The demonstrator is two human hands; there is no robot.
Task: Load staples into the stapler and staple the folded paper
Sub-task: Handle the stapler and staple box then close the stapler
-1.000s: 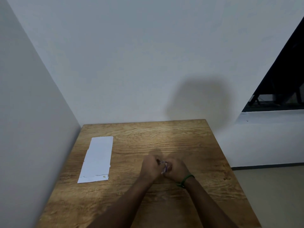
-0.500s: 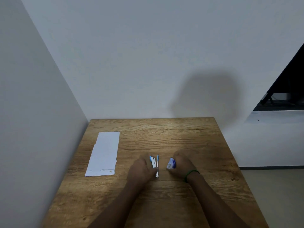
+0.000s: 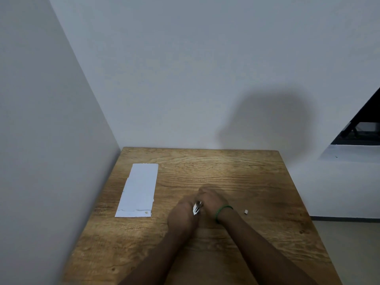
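Note:
A folded white paper lies flat on the left side of the wooden table. My left hand and my right hand meet near the table's middle, both closed around a small stapler. Only a sliver of its shiny metal shows between the fingers; the rest is hidden. A small white staple box lies on the table just right of my right wrist, which wears a green band.
The table stands in a corner, with a white wall along its left edge and another behind it. Its right edge drops to a beige floor. A dark opening shows at far right.
My hands were apart half a second ago, the left on the stapler and the right on the small box. Now they are together on the stapler, and the box lies on the table.

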